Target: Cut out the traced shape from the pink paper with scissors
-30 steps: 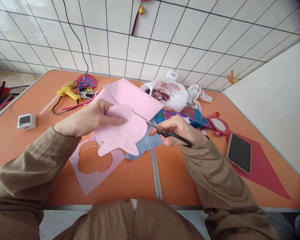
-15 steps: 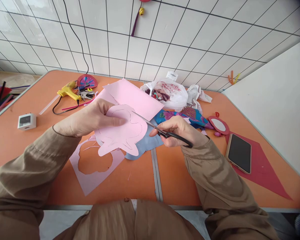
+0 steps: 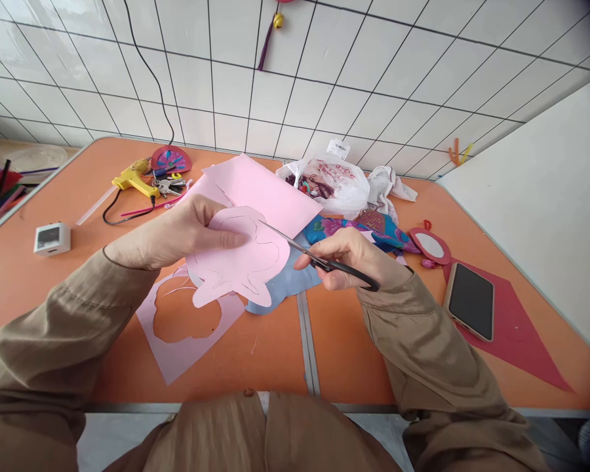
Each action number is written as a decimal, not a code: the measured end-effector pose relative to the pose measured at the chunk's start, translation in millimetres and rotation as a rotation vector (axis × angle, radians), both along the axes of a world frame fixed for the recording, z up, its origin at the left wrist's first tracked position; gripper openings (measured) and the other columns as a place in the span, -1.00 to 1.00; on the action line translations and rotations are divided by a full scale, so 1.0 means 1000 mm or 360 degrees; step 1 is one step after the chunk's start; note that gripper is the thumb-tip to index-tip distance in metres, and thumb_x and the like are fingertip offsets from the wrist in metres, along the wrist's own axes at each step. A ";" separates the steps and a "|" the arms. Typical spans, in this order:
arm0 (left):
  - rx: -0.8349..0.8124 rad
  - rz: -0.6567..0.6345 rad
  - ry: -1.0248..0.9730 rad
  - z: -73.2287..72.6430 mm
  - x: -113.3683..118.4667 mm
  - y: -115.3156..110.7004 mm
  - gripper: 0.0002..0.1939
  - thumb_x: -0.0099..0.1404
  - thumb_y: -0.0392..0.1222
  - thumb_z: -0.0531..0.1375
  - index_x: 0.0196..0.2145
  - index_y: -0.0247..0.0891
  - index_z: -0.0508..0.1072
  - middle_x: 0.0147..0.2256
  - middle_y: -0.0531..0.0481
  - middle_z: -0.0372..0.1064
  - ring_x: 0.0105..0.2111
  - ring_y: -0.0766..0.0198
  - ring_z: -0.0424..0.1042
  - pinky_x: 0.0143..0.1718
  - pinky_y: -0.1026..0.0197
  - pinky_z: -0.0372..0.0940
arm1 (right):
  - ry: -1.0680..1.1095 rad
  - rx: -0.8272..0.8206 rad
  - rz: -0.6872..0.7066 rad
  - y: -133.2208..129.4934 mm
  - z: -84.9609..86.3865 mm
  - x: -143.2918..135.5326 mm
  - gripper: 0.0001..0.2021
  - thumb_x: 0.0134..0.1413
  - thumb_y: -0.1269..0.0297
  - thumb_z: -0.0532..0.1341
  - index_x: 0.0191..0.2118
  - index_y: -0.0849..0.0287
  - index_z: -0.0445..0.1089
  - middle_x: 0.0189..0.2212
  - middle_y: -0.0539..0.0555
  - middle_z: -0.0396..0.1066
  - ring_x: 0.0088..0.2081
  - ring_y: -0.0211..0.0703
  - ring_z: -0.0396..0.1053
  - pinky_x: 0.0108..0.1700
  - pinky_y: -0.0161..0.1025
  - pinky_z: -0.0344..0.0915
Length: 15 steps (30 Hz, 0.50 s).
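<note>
Between finger and thumb, my left hand (image 3: 201, 229) pinches a pink cutout (image 3: 240, 259) with drawn lines and pointed lobes at its lower edge. My right hand (image 3: 349, 259) is closed round black-handled scissors (image 3: 319, 259), whose blades meet the cutout's upper right edge. A larger pink sheet (image 3: 270, 196) lies behind it. Below my left hand, a pale pink sheet with a cut-out hole (image 3: 170, 364) rests on the table. Light blue material (image 3: 295, 278) shows partly under the cutout.
A yellow glue gun (image 3: 132, 178), keys (image 3: 170, 186) and a white charger (image 3: 52, 238) sit at left. Behind are a plastic bag (image 3: 347, 187) and patterned blue fabric (image 3: 334, 229). A phone (image 3: 471, 301) lies on a red sheet (image 3: 526, 334) at right.
</note>
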<state>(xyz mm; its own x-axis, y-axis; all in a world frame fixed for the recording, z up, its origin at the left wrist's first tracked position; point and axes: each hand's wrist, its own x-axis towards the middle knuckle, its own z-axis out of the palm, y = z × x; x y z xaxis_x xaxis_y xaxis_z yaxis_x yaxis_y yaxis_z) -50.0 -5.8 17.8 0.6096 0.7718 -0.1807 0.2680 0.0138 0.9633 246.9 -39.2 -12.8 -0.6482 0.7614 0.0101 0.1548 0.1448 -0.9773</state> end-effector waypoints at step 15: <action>-0.0015 0.0030 0.0017 0.003 0.001 -0.001 -0.73 0.14 0.00 0.37 -0.38 -0.29 0.62 -0.44 -0.01 0.51 -0.47 0.29 0.46 -0.52 0.36 0.31 | -0.0056 0.0003 0.0001 0.000 0.000 0.002 -0.52 -0.12 -0.04 0.47 -0.23 0.31 0.56 -0.64 -0.09 0.25 -0.61 -0.37 0.14 -0.59 -0.35 0.07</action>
